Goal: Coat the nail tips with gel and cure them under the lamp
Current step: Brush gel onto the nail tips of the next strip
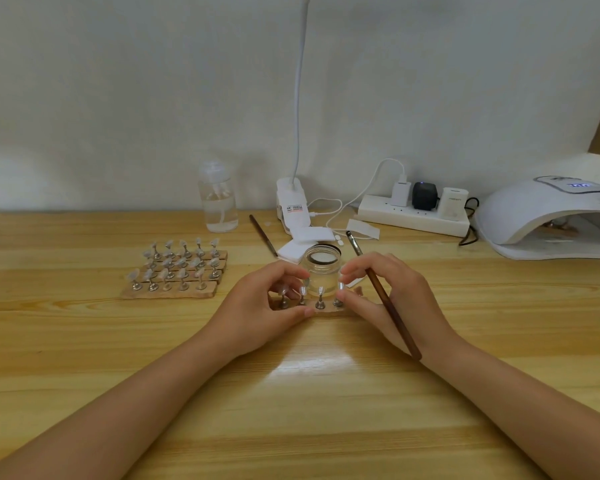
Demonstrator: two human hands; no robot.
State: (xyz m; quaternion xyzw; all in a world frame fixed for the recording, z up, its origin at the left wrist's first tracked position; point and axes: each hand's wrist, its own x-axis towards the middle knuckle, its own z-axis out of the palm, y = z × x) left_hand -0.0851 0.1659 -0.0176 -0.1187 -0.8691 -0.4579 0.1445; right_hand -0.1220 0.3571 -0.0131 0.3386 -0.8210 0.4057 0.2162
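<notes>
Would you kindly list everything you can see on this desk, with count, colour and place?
Gel jar: one, clear, lid off, centre, behind the near strip.
Near nail-tip strip: one, wooden, four stands showing, between the hands.
Nail-tip strips: a block of rows, wooden with clear tips, left of centre.
Brush: one, brown handle, in the right hand.
Second brush: one, dark, lying behind the jar.
Wipes: a few, white, behind the jar.
Bottle: one, clear, at the wall.
Clip lamp: one, white, centre back.
Power strip: one, white, three plugs, back right.
Curing lamp: one, white, far right.
Table: one, light wood.
Left hand: grip on the near strip.
Right hand: holds the brush, fingertips at the strip's right end.
</notes>
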